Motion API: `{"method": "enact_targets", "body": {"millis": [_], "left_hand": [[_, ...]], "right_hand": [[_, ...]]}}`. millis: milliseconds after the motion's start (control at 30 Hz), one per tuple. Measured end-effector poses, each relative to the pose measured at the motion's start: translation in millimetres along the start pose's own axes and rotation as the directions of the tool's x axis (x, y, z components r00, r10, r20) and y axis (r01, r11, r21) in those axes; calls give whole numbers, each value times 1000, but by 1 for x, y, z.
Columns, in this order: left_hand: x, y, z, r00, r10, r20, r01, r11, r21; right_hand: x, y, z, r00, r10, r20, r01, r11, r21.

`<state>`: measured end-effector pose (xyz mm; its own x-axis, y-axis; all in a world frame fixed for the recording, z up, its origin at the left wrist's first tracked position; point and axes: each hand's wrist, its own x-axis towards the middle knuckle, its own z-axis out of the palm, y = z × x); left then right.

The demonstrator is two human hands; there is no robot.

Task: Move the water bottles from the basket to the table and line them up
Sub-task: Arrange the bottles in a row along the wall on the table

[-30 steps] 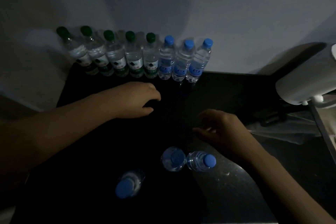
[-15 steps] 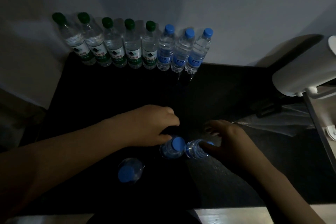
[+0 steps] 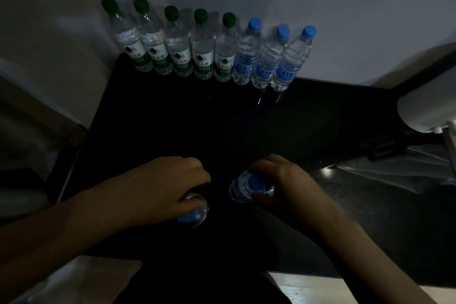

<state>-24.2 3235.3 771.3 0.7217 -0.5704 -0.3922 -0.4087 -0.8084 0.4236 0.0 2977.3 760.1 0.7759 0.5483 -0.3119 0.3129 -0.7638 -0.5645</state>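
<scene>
Five green-capped bottles (image 3: 178,53), five blue-capped bottles (image 3: 247,57)

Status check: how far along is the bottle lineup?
Done: five green-capped bottles and three blue-capped bottles stand in a row on the table by the wall. In hand: the left hand grips a near-left bottle, the right hand a near-right bottle. Left: both have yet to join the row; too dark to tell if more remain.
</scene>
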Motion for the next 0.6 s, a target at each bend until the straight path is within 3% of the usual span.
{"method": "enact_targets", "body": {"millis": [133, 400, 600], "left_hand": [[-9, 2, 5, 998, -49, -45, 49, 999, 1], [-13, 4, 23, 995, -62, 82, 63, 998, -9], [-5, -6, 14, 995, -96, -4, 95, 988, -119]], "right_hand": [[4, 1, 5, 1000, -12, -25, 12, 1000, -25], [10, 8, 8, 997, -21, -73, 20, 1000, -17], [19, 14, -15, 989, -10, -145, 10, 1000, 4]]}}
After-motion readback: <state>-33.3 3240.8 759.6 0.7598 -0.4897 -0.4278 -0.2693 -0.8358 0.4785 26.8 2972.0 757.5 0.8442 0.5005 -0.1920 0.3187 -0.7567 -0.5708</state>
